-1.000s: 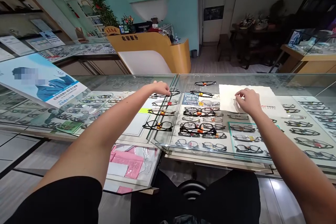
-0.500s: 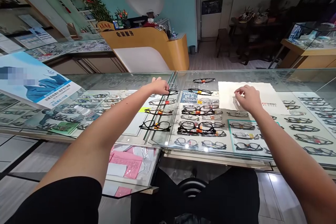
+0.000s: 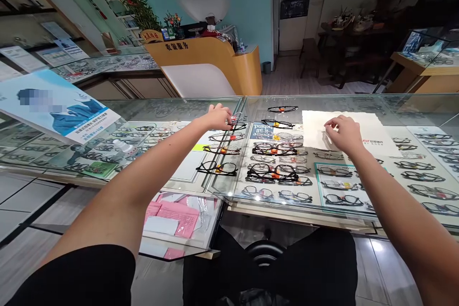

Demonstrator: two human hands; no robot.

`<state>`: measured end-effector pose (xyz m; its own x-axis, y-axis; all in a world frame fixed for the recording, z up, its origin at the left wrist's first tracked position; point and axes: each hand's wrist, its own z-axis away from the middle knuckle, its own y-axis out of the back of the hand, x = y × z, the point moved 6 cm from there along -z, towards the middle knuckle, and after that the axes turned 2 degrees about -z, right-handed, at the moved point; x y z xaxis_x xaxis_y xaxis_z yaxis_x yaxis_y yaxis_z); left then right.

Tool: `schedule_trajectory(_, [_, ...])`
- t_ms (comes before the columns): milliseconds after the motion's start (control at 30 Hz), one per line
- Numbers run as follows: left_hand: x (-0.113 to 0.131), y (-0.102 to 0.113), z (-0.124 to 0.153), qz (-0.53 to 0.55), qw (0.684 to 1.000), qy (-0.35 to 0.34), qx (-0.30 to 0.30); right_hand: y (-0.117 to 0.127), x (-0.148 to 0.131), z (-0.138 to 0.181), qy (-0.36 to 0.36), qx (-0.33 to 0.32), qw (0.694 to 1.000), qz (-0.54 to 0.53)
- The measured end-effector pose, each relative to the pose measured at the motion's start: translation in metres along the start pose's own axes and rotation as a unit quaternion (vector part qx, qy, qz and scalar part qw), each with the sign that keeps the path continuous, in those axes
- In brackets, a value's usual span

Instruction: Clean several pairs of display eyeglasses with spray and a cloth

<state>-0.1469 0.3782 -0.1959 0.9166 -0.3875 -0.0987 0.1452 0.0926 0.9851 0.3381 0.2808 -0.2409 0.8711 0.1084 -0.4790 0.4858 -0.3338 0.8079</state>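
Note:
My left hand reaches across the glass counter and closes its fingers on a black pair of glasses lying on the glass. Several more black frames lie on the counter around it, such as one near the front and a pair farther back. My right hand rests on a white cleaning cloth spread on the glass, fingers curled and pinching its edge. Many other glasses show inside the case below.
A blue advertising board leans at the left of the counter. A yellow reception desk stands beyond the counter, a dark wooden table at the back right. Pink papers lie on a lower shelf.
My left hand has drawn slightly back and lifted the end of the glasses. My right hand stays on the cloth; the view shifted a little.

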Motion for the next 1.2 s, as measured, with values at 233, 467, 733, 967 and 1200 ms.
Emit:
schedule_trajectory(233, [-0.002,0.001,0.006,0.001,1.0,0.011,0.002,-0.001,-0.001,0.0,0.001,-0.009,1.0,0.003])
schedule_trajectory(467, [0.008,0.001,0.004,-0.022,1.0,-0.008,-0.002,0.0,-0.005,0.0,-0.015,-0.026,0.999,0.025])
schedule_trajectory(733, [0.008,0.02,0.008,-0.016,0.999,-0.006,0.03,0.0,-0.005,0.0,-0.008,-0.02,1.0,0.017])
schedule_trajectory(967, [0.016,0.018,0.01,0.019,1.0,-0.016,0.009,0.0,-0.003,0.0,0.0,-0.009,1.0,0.009])
schedule_trajectory(1200, [0.007,0.027,0.005,0.057,0.998,0.006,0.04,-0.002,-0.002,0.0,0.001,-0.007,1.0,0.014])
